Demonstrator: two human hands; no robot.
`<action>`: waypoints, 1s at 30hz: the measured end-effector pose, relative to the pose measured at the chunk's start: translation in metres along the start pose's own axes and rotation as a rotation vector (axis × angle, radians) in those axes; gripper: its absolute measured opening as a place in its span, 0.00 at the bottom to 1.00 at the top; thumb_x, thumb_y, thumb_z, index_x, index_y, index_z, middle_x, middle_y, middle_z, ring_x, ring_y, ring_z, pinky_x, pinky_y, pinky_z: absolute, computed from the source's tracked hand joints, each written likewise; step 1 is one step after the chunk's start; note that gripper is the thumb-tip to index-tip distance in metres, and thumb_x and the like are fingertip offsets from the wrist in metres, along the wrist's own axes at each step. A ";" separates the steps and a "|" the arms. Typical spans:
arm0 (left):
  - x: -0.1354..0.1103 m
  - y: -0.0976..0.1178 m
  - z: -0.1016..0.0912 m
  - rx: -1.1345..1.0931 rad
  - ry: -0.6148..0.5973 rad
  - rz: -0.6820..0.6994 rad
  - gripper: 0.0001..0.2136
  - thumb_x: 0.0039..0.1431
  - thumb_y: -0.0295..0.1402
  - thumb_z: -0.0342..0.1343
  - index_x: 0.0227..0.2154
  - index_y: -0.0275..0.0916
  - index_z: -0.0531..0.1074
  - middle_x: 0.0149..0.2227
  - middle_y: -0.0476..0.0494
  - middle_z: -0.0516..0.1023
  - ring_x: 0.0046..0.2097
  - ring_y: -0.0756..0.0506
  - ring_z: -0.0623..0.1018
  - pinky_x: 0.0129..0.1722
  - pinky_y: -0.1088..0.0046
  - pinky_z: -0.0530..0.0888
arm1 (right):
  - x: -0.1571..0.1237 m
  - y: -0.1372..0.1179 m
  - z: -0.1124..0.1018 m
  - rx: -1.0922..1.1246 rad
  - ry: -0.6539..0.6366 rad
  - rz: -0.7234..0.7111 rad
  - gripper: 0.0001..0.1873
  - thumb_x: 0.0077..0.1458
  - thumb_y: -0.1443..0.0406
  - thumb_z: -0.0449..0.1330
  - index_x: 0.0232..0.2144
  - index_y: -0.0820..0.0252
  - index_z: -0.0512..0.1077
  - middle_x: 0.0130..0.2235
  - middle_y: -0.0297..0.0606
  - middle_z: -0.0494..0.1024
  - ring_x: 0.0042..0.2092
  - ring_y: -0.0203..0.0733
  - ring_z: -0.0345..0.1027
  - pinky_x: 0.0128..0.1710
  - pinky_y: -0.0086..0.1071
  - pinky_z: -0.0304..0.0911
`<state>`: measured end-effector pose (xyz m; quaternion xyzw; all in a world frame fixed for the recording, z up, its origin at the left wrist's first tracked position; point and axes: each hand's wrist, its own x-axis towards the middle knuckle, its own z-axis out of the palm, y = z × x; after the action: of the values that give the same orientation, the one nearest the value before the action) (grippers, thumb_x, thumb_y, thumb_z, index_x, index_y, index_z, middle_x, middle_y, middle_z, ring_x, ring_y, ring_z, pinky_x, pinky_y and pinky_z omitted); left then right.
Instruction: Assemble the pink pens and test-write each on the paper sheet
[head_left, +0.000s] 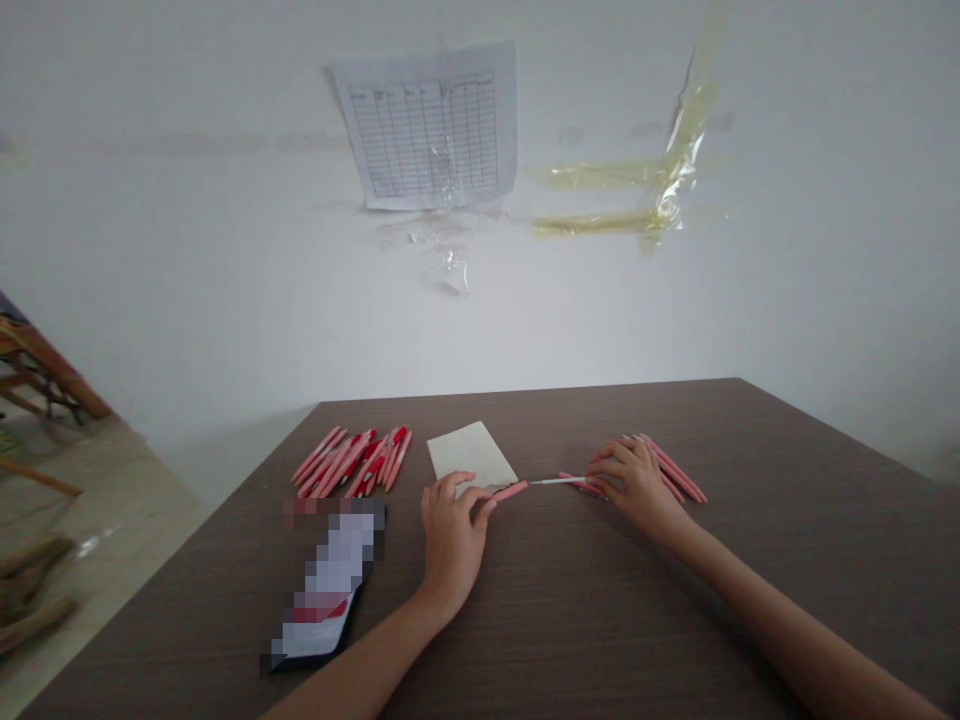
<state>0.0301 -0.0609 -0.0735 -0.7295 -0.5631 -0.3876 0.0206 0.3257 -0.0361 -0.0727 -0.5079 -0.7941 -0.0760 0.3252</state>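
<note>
My left hand (pixel 454 535) is closed on a pink pen barrel (pixel 512 491), held just above the table at the near corner of a cream paper pad (pixel 472 455). Opposite it, my right hand (pixel 634 485) pinches a thin white pen refill (pixel 556 481) whose tip points at the barrel's open end. The tip and the barrel look close together; whether they touch I cannot tell. Several pink pens (pixel 679 470) lie beside and partly under my right hand, which hides some of them.
On the left lies a pile of pink and red pens (pixel 352 462). Nearer stands a dark-edged phone (pixel 330 590), its screen blurred out. Behind the brown table (pixel 562 610) is a white wall with a taped printed sheet (pixel 431 125) and yellowed tape strips (pixel 600 222).
</note>
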 end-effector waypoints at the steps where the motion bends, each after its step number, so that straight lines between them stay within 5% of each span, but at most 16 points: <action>1: 0.000 0.000 0.000 -0.002 0.001 0.002 0.03 0.57 0.31 0.61 0.32 0.44 0.79 0.47 0.42 0.75 0.50 0.38 0.72 0.55 0.49 0.65 | 0.000 0.000 0.000 0.003 -0.002 0.001 0.07 0.59 0.59 0.60 0.33 0.49 0.79 0.40 0.39 0.78 0.48 0.52 0.64 0.56 0.56 0.52; 22: 0.000 0.002 0.003 -0.038 -0.010 0.047 0.02 0.55 0.30 0.63 0.32 0.44 0.79 0.45 0.43 0.75 0.50 0.38 0.73 0.53 0.52 0.68 | -0.001 -0.013 -0.005 0.040 -0.033 -0.029 0.05 0.58 0.62 0.61 0.35 0.48 0.79 0.41 0.37 0.78 0.48 0.50 0.64 0.60 0.60 0.45; 30: -0.001 0.004 0.008 -0.111 -0.017 0.137 0.01 0.56 0.31 0.63 0.31 0.44 0.79 0.46 0.43 0.75 0.51 0.40 0.72 0.53 0.52 0.69 | -0.003 -0.022 -0.004 0.127 -0.056 -0.085 0.06 0.59 0.63 0.61 0.34 0.49 0.79 0.41 0.40 0.76 0.49 0.50 0.64 0.51 0.50 0.59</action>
<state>0.0381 -0.0595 -0.0776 -0.7697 -0.4898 -0.4095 0.0018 0.3092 -0.0507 -0.0663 -0.4540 -0.8270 -0.0251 0.3306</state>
